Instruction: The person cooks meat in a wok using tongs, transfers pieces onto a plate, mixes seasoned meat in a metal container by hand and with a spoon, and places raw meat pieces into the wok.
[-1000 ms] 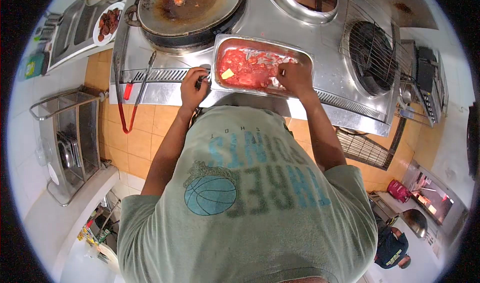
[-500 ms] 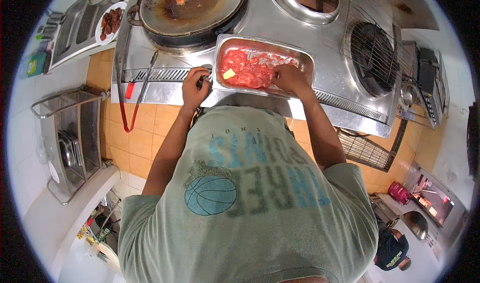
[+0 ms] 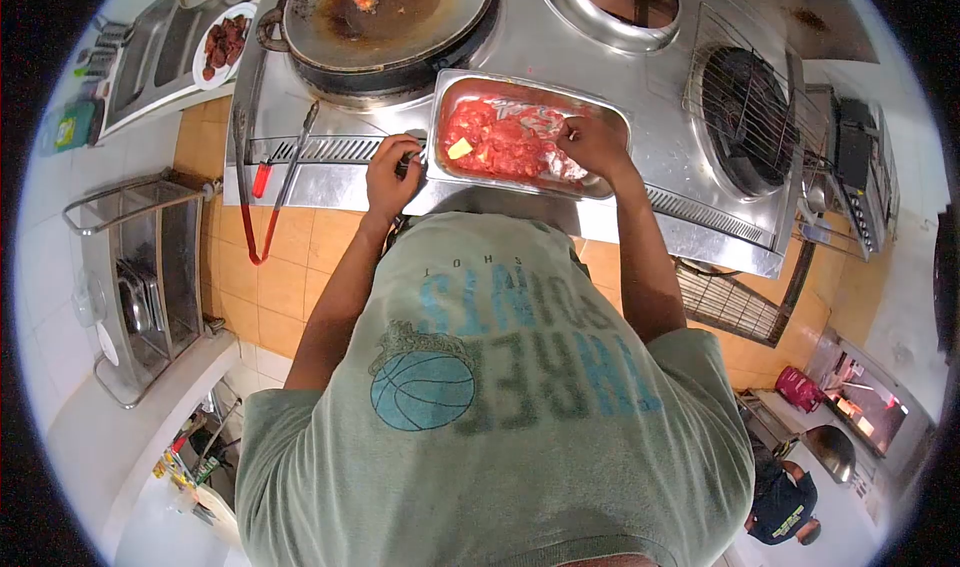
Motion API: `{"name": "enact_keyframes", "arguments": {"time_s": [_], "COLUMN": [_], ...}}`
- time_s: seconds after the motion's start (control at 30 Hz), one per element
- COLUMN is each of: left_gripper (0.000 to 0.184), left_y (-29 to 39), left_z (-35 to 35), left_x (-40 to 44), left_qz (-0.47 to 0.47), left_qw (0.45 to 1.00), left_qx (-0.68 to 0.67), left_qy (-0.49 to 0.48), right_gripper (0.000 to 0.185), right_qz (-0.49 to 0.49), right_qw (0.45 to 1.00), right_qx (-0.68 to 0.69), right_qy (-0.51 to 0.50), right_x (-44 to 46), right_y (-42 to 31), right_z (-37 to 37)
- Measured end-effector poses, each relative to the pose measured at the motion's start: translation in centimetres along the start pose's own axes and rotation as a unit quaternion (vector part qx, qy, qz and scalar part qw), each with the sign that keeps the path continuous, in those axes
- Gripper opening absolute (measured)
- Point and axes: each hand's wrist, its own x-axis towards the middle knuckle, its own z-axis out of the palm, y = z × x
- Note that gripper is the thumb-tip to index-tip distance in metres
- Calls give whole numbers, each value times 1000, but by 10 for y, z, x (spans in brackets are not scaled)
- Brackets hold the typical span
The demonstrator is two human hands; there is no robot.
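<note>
A steel tray on the counter's front holds red, wet meat pieces with a small yellow piece on top at the left. My right hand reaches into the tray's right part, its fingers bent together at the meat; whether they pinch a piece is too small to tell. My left hand is curled beside the tray's left end, near its rim. Something small and dark shows between its fingers, but I cannot make out what it is.
A large wok with oil and small pieces stands behind the tray at the left. Red-handled tongs hang over the counter edge. A burner with a wire rack is at right. A plate of browned meat lies far left. A person is at lower right.
My right hand went left over the meat, then back to the right, and the meat has shifted in the tray. My left hand stays beside the tray with little change.
</note>
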Motion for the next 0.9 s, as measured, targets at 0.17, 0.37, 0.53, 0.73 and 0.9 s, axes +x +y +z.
{"name": "enact_keyframes", "arguments": {"time_s": [0.17,0.37,0.53,0.73,0.9], "left_gripper": [10,11,11,12,12], "left_y": [1,3,0,3,3], "left_z": [0,0,2,1,1], "left_x": [-1,0,0,0,0], "left_qz": [0,-7,0,-13,-32], "left_qw": [1000,1000,1000,1000,999], "left_qx": [-4,0,-4,8,0], "left_qy": [2,-1,4,-5,-7], "right_gripper": [28,21,18,20,21], "right_qz": [3,-143,-113,-116,-40], "right_qw": [997,987,990,991,994], "right_qx": [47,74,36,35,-51], "right_qy": [-53,-15,72,49,85], "right_x": [-10,-15,-5,-7,-10], "right_y": [2,22,2,-5,-6], "right_z": [1,21,50,48,32]}}
